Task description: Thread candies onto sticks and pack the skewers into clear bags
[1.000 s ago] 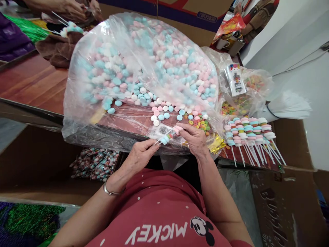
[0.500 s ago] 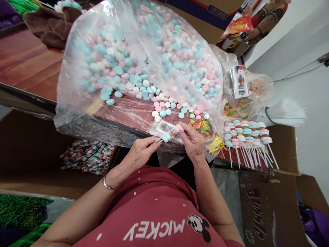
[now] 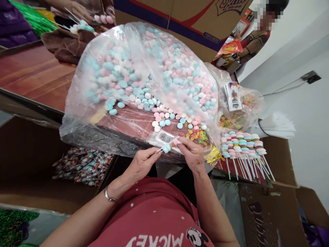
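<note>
Hands (image 3: 142, 163) (image 3: 191, 154), two in number, grasp one candy skewer (image 3: 167, 148), left by the stick (image 3: 159, 151), right by a pink candy (image 3: 177, 141).

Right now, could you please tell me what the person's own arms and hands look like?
Both the left hand and the right hand are ungloved. A thin silver-coloured bangle circles the left wrist; the right wrist is bare. No sleeve shows on the forearms.

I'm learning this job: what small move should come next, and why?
Perhaps the right hand should press the pink candy toward the blue candies: it pinches that candy near one end of the stick, while the left hand grips the other.
</note>
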